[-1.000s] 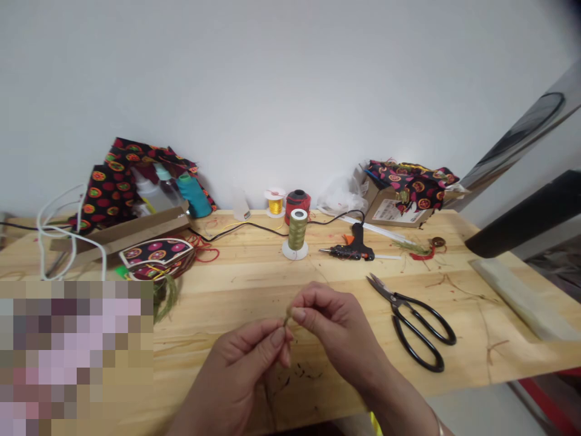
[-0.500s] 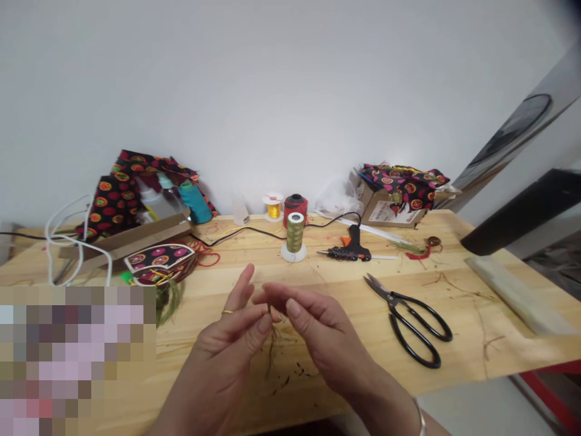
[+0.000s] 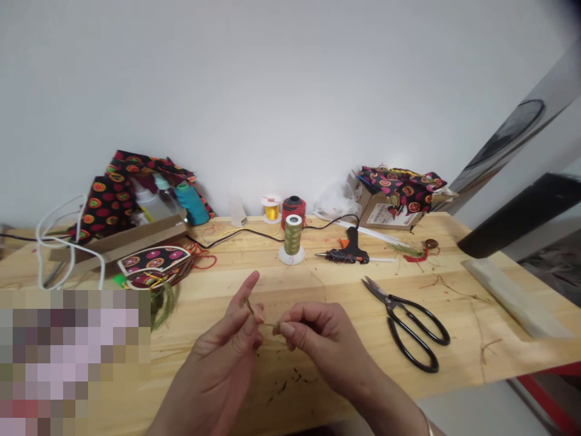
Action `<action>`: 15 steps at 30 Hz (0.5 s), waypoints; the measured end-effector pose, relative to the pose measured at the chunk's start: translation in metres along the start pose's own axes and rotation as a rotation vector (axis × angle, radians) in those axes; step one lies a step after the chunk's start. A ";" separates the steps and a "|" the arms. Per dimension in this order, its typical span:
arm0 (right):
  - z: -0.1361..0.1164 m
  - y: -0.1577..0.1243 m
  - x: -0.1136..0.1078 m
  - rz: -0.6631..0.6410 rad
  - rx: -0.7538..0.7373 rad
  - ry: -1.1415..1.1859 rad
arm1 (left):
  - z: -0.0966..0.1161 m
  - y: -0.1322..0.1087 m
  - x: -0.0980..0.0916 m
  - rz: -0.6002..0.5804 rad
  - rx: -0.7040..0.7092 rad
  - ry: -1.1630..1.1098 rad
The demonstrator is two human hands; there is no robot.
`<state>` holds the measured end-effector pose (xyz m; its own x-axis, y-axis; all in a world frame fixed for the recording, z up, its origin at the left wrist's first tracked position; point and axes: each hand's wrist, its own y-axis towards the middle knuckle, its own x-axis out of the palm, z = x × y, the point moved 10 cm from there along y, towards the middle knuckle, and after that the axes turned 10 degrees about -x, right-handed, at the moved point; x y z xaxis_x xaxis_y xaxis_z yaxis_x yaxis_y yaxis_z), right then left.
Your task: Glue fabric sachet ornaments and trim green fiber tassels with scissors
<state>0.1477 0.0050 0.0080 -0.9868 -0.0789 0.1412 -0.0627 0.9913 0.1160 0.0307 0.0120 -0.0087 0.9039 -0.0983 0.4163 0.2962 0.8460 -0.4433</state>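
Near the table's front edge, my left hand [image 3: 233, 345] pinches a thin bundle of olive-brown thread [image 3: 249, 305] between thumb and fingers, with one finger stretched up. A short end sticks up above that pinch. My right hand [image 3: 322, 339] is closed, thumb against index finger, on the other part of the thread, which spans the small gap between the hands. Behind them stands an olive thread spool [image 3: 293, 237] on a white base. Black-handled scissors [image 3: 411, 321] lie to the right of my right hand, blades apart and pointing away.
A black glue gun [image 3: 347, 249] with a cord lies behind the scissors. Red [image 3: 293, 209] and yellow [image 3: 272, 211] spools stand near the wall. At left are a teal thread cone [image 3: 193, 204], a patterned fabric piece [image 3: 157, 259] and a white cable [image 3: 72, 243]. A cardboard box [image 3: 393, 212] sits back right.
My hands have moved apart and slightly down. The thread that hung below my left fingers now runs sideways to my right hand, whose fingers have closed on it. The view has shifted slightly.
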 end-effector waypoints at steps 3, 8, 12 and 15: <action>0.005 -0.002 -0.016 0.034 0.026 -0.110 | 0.004 -0.001 -0.005 0.043 0.000 -0.008; 0.006 -0.006 -0.043 0.070 0.019 -0.237 | 0.006 -0.002 -0.020 0.131 -0.028 -0.006; 0.004 -0.010 -0.059 0.095 0.014 -0.333 | -0.002 0.001 -0.027 0.146 -0.048 -0.002; -0.004 -0.012 -0.064 0.088 -0.032 -0.431 | -0.009 0.001 -0.029 0.137 -0.069 0.005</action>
<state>0.2122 -0.0021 0.0016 -0.9607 0.0640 -0.2701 0.0228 0.9879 0.1532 0.0077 0.0112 -0.0284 0.9389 0.0126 0.3439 0.1902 0.8139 -0.5490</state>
